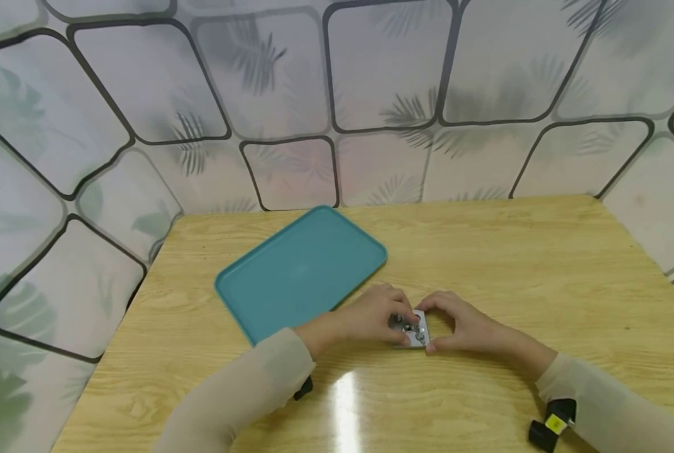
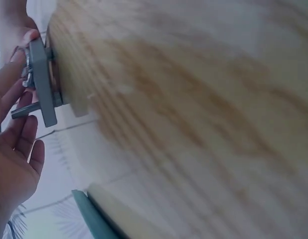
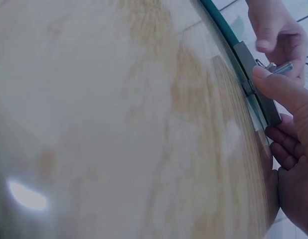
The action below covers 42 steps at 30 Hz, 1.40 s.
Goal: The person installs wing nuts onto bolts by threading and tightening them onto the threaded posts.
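Observation:
A small grey metal plate [image 1: 420, 332] with shiny metal fittings on its top face stands over the table, short feet under it in the left wrist view. My right hand [image 1: 473, 324] holds its right side, thumb at the near corner and fingers at the far one. From the left, my left hand [image 1: 373, 318] reaches over the plate, its thumb and fingertips around a small metal fitting [image 2: 28, 74]. A ridged metal post [image 3: 283, 67] sticks out from the plate beside the left fingers. Those fingers hide part of the fittings.
A blue-green tray [image 1: 303, 270] lies at an angle on the wooden table [image 1: 512, 264], behind and left of the hands, with the left forearm across its near edge. A patterned curtain [image 1: 382, 69] hangs along the table's back edge.

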{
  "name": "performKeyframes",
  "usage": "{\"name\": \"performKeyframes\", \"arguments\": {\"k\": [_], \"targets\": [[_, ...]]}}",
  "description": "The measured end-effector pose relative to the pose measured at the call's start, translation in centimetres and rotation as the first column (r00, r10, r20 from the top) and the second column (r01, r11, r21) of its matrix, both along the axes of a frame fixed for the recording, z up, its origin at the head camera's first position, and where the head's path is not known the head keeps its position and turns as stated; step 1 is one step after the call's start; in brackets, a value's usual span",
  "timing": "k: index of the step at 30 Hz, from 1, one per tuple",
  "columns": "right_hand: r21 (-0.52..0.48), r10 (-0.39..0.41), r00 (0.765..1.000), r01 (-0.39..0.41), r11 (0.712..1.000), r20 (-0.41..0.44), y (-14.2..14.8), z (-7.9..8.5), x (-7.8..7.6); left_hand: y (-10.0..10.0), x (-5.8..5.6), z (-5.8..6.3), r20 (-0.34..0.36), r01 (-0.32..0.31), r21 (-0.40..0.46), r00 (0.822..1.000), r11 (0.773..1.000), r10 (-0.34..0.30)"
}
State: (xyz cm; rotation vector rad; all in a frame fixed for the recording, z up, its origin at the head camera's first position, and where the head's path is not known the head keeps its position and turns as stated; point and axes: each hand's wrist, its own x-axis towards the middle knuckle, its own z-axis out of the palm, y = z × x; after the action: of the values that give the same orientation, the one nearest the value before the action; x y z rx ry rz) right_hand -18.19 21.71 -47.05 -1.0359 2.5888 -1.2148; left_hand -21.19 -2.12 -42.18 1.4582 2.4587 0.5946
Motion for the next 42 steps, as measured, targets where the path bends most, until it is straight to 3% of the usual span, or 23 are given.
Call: {"name": "performKeyframes", "arguments": {"k": [3,11,17,24,28,32,34,37,42], "targets": [[0.008,-0.005,1.0,0.005,1.0,0.013,0.0,0.0,0.2,0.0,0.1,-0.2,-0.017,0.008,-0.076,1.0,0.997,-0.009],[0.028,-0.019,1.0,0.018,0.999,0.021,0.0,0.0,0.2,0.3,-0.1,-0.3,-0.041,0.005,-0.107,0.999,0.994,-0.009],[0.033,-0.022,0.999,0.021,0.999,0.031,0.0,0.0,0.2,0.8,-0.1,0.0,-0.086,0.01,-0.166,0.996,0.986,-0.024],[0.036,-0.029,0.999,0.028,0.999,0.035,0.0,0.1,0.3,1.4,-0.3,0.2,-0.085,0.036,-0.239,0.995,0.97,-0.058],[0.037,-0.026,0.999,0.025,0.999,0.021,0.0,0.1,0.3,1.2,-0.5,0.4,-0.059,0.044,-0.152,0.997,0.987,-0.054],[0.033,-0.022,1.0,0.021,0.999,0.016,0.0,0.1,0.2,0.6,-0.5,0.7,0.055,-0.003,0.009,0.999,1.0,0.003],[0.032,-0.022,1.0,0.022,0.999,0.017,0.1,0.0,0.1,0.4,-0.5,0.7,0.144,-0.051,0.079,0.989,0.996,0.039],[0.032,-0.027,0.999,0.026,0.999,0.028,0.1,0.1,0.1,0.1,-0.6,0.6,0.262,-0.141,0.136,0.96,0.981,0.102],[0.038,-0.043,0.998,0.041,0.998,0.053,0.1,0.1,0.1,-0.2,-0.5,0.4,0.432,-0.309,0.192,0.879,0.931,0.202]]}}
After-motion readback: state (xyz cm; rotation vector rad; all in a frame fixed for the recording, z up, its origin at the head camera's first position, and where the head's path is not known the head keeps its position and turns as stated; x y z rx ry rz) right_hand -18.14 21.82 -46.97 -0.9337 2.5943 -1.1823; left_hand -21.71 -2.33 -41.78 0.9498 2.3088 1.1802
